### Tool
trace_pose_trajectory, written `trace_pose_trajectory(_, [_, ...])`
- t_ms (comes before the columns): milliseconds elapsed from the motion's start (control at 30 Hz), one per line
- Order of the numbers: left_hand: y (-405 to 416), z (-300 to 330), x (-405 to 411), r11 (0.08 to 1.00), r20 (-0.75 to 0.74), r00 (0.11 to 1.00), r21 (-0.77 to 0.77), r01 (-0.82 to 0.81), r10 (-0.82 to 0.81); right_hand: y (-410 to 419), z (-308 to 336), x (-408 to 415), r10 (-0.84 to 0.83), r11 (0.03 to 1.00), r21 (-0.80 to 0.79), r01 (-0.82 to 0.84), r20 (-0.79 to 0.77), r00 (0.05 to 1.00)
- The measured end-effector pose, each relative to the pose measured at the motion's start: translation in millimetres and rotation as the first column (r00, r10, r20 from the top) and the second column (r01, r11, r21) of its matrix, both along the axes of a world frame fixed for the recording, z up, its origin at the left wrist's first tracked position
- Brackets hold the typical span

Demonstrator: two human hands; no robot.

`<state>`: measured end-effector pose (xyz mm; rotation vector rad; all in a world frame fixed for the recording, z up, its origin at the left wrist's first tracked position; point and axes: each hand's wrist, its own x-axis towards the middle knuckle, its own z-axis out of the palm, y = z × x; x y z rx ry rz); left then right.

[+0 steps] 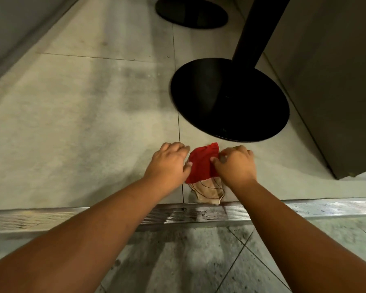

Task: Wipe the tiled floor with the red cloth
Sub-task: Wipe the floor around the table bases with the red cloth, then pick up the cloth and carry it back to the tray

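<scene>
1. My left hand (167,163) and right hand (235,163), fingers curled, pinch the red cloth (201,166) on the tiled floor (82,123), near the black pedestal base (230,98).
2. Best pressed flat, I judge, then swept evenly.

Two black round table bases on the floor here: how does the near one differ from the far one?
The near base shows whole, with its post rising from it; the far base is cut off by the top edge, no post visible. The near base lies just beyond the red cloth that both hands hold; the far base sits well past it. Both are flat, black and round.
</scene>
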<state>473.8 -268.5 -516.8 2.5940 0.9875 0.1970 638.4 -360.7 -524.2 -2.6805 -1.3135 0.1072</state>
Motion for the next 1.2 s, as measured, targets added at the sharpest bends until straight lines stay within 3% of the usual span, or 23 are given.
trace_pose_trajectory(67, [-3, 0, 2, 1.0, 0.003, 1.0, 0.013, 0.026, -0.026, 0, 0, -7, -0.068, 0.995, -0.071, 0.071, 0.041, 0.997])
trace_pose_trajectory(167, [1, 0, 2, 0.999, -0.001, 0.999, 0.027, 0.033, -0.033, 1, 2, -22, -0.16, 0.986, -0.054, 0.16, 0.01, 0.987])
trace_pose_trajectory(300, [9, -2, -4, 1.0, 0.023, 1.0, -0.01, 0.022, -0.022, 4, 3, -31, -0.166, 0.984, 0.034, 0.174, -0.156, 0.974])
trace_pose_trajectory(433, [29, 4, -10, 0.975, 0.128, 0.992, -0.224, 0.011, 0.018, 16, 18, -34, 0.026, 0.966, 0.239, 0.097, -0.466, 0.884])
trace_pose_trajectory(533, [50, 22, -16, 0.921, 0.234, 0.972, -0.385, 0.058, 0.036, 35, 42, -43, 0.256, 0.944, 0.317, -0.095, -0.518, 0.816])
trace_pose_trajectory(633, [74, 47, -30, 0.845, 0.311, 0.945, -0.528, 0.083, 0.102, 58, 63, -52, 0.37, 0.909, 0.373, -0.183, -0.524, 0.767])
trace_pose_trajectory(767, [111, 82, -70, 0.832, 0.382, 0.9, -0.553, 0.041, 0.209, 100, 92, -66, 0.48, 0.87, 0.426, -0.247, -0.624, 0.616])
trace_pose_trajectory(833, [128, 95, -95, 0.84, 0.394, 0.882, -0.543, -0.004, 0.259, 123, 101, -73, 0.506, 0.862, 0.373, -0.342, -0.669, 0.545])
trace_pose_trajectory(900, [141, 104, -115, 0.829, 0.411, 0.854, -0.558, -0.039, 0.318, 140, 101, -77, 0.484, 0.866, 0.286, -0.411, -0.688, 0.541])
trace_pose_trajectory(1033, [163, 110, -164, 0.786, 0.472, 0.733, -0.602, -0.138, 0.49, 179, 99, -107, 0.493, 0.868, 0.363, -0.339, -0.711, 0.501])
trace_pose_trajectory(1100, [168, 109, -185, 0.75, 0.539, 0.595, -0.638, -0.175, 0.596, 197, 107, -130, 0.517, 0.856, 0.441, -0.27, -0.734, 0.44])
trace_pose_trajectory(1200, [161, 111, -208, 0.668, 0.608, 0.286, -0.709, -0.225, 0.741, 214, 130, -166, 0.539, 0.842, 0.499, -0.205, -0.763, 0.358])
